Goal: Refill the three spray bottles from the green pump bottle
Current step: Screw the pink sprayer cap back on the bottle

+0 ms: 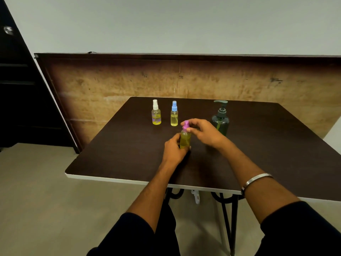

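At frame centre, the left hand (pixel 174 151) is gripping the pink bottle (pixel 185 139) on the tabletop (pixel 258 145); the right hand (pixel 204 133) is pinching its cap (pixel 186 125), probably screwing it. Next: finishing that twist, keeping the bottle upright.

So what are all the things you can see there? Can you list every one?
white-capped spray bottle: 1, clear with yellow liquid, far left on the table
blue-capped spray bottle: 1, clear with yellow liquid, just right of the white-capped one
pink-capped spray bottle: 1, yellow liquid inside, mid-table, held in both hands
green pump bottle: 1, dark green, far right behind the right hand
table: 1, dark brown top, black legs
board: 1, tan wood, against the wall behind the table
bracelet: 1, silver, on the right forearm
left hand: grips the bottle's body
right hand: pinches the pink cap
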